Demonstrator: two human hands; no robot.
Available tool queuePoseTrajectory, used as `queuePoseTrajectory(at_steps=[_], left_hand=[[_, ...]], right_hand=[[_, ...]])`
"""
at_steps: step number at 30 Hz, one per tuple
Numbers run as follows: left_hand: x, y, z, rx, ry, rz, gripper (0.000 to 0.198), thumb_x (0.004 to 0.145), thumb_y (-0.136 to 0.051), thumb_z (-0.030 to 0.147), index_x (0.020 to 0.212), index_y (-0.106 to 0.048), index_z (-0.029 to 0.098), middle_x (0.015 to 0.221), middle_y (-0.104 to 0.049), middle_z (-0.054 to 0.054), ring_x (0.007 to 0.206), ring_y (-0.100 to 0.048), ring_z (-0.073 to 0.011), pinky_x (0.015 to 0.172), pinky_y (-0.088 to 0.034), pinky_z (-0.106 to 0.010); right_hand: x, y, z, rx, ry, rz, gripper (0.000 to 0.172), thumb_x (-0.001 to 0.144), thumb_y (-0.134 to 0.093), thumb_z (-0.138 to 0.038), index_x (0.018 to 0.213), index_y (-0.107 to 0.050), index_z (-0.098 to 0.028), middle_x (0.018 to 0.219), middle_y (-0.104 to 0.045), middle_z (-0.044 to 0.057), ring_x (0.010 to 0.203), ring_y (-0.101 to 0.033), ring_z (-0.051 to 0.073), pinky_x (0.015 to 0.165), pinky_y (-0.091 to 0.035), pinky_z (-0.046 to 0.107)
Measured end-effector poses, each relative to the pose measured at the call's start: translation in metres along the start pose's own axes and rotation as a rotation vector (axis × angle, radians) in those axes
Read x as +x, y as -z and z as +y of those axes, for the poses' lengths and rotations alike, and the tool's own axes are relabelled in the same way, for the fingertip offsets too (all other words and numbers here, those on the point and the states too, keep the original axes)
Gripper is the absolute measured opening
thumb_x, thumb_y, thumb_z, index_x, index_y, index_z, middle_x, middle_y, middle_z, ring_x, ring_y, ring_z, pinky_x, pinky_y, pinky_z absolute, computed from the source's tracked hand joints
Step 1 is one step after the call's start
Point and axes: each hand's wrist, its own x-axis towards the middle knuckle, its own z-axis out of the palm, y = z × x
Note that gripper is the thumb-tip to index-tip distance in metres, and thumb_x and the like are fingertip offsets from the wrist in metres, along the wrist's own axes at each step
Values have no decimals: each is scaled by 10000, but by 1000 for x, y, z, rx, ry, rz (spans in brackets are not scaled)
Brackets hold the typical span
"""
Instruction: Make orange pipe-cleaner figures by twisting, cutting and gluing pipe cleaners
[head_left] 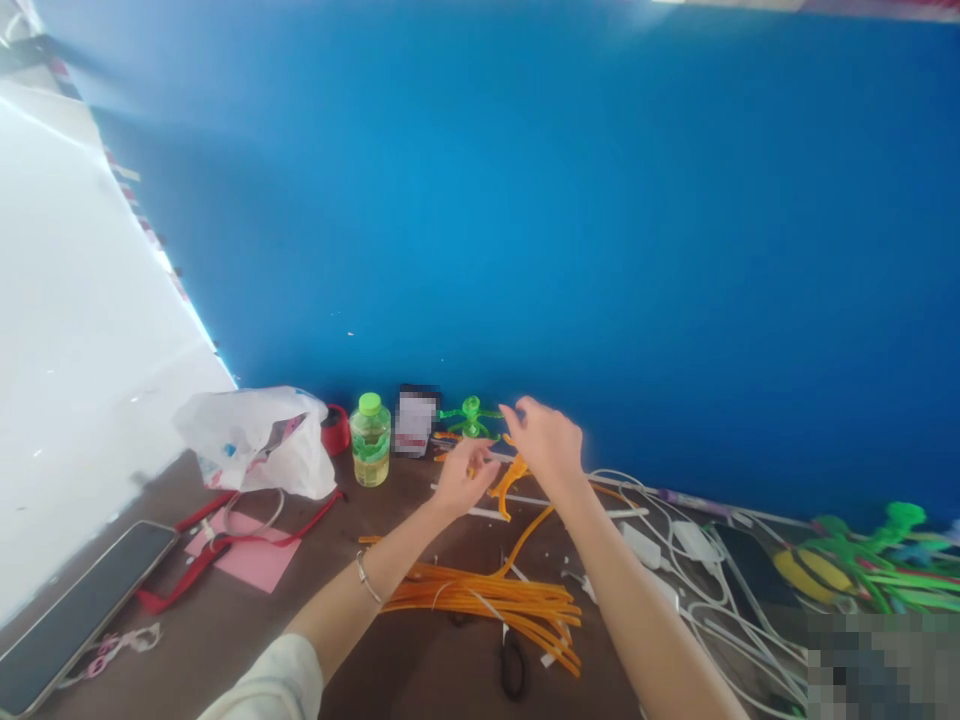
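Both my hands meet over the brown table near the blue wall. My left hand [461, 475] is curled around an orange pipe-cleaner shape [508, 482], its fingers closed on it. My right hand [546, 442] pinches the upper part of the same orange piece, with one strand [525, 537] trailing down to a bundle of orange pipe cleaners [487, 598] on the table. A green pipe-cleaner figure [470, 417] stands just behind my hands against the wall.
A green-capped bottle [370, 440], a white plastic bag [259, 438], a red tape roll [335, 430], a pink paper [251, 556] with red strap, and a phone [75, 612] lie left. White cables [705, 580] and green figures [870, 565] lie right. Scissors [513, 662] sit below the bundle.
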Motion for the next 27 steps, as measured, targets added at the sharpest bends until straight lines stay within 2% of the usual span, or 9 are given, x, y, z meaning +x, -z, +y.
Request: queuePoseTrajectory(at_steps=[2,6,9,11,15,17,21,24,27], left_hand=[[-2,1,14,-48,-20,-135,385,730,-576,362,1061,-569,166,937,-604,-76,748,-566,-136,640,-465,-232],[2,6,29,-129,143,-184,327,775,-512,403,931,-625,139,796,-641,-68,712,-591,-153,625,-462,-241],[6,17,34,-353,302,-219,400,783,-480,478,886,-627,120,725,-647,-66,672,-612,-151,623,-464,-246],[9,26,38,-490,346,-272,426,762,-501,507,875,-623,114,733,-649,-74,686,-621,-151,655,-469,-257],[14,38,46,-679,339,-427,409,738,-551,493,854,-616,107,753,-643,-80,731,-630,-158,730,-475,-292],[15,39,48,-707,328,-449,389,745,-552,477,807,-618,99,756,-642,-86,739,-627,-160,730,-477,-293],[13,40,47,-638,315,-380,354,725,-612,399,915,-624,101,822,-655,-93,786,-620,-164,772,-474,-310],[12,40,38,-611,381,-204,389,677,-672,344,981,-613,109,884,-661,-98,851,-619,-179,848,-456,-347],[15,40,27,-648,453,-30,371,653,-691,331,942,-615,112,906,-661,-104,839,-633,-191,842,-471,-367]], right_hand=[[-2,2,-2,103,-27,-5,378,832,-388,-512,795,-598,-200,685,-649,65,614,-593,192,506,-353,260],[-3,12,0,500,52,-85,386,786,-454,-537,772,-622,-190,790,-674,65,693,-611,190,598,-444,286],[-6,25,10,794,127,-196,396,797,-463,-498,990,-614,-187,1025,-648,85,871,-610,201,714,-481,313],[-10,31,16,894,149,-276,431,788,-499,-468,1113,-566,-192,1134,-602,88,968,-584,212,785,-477,336],[-18,29,18,1034,215,-384,440,718,-604,-423,1075,-585,-166,1092,-626,92,977,-587,230,852,-461,376],[-19,25,14,1099,201,-385,410,703,-618,-420,1009,-604,-146,1018,-655,94,915,-614,224,827,-476,375],[-13,22,7,1074,116,-286,355,666,-660,-390,910,-624,-134,922,-678,98,842,-633,217,787,-492,367],[-3,24,6,1045,60,-148,337,647,-676,-390,863,-630,-135,904,-681,103,814,-638,221,762,-500,369],[11,25,4,1029,48,-30,324,644,-676,-390,842,-630,-137,886,-684,102,785,-641,221,728,-508,366]])
